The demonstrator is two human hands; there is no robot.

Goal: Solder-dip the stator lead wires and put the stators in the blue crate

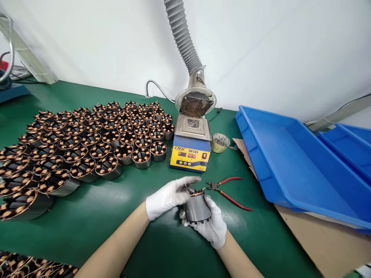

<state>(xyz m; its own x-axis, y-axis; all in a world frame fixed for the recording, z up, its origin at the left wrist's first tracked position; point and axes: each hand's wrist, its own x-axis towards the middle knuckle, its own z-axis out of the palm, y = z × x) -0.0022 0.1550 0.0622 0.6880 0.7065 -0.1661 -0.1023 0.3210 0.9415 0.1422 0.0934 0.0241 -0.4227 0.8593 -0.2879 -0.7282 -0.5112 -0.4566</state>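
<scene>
A motor stator, a grey steel ring with copper windings and black insulation at its top, is tilted in front of me above the table. My right hand, in a white glove, is wrapped round its underside and right side. My left hand, also gloved, curls its fingers and thumb over the upper left rim by the windings and wire ends. Exactly what those fingertips pinch is partly hidden. Just right of the stator lie red-handled cutting pliers, their jaws apart.
Many similar stators stand in rows on the green table at left. A blue and yellow solder pot sits under an exhaust hose, beside a small round tub. Blue trays and cardboard occupy the right.
</scene>
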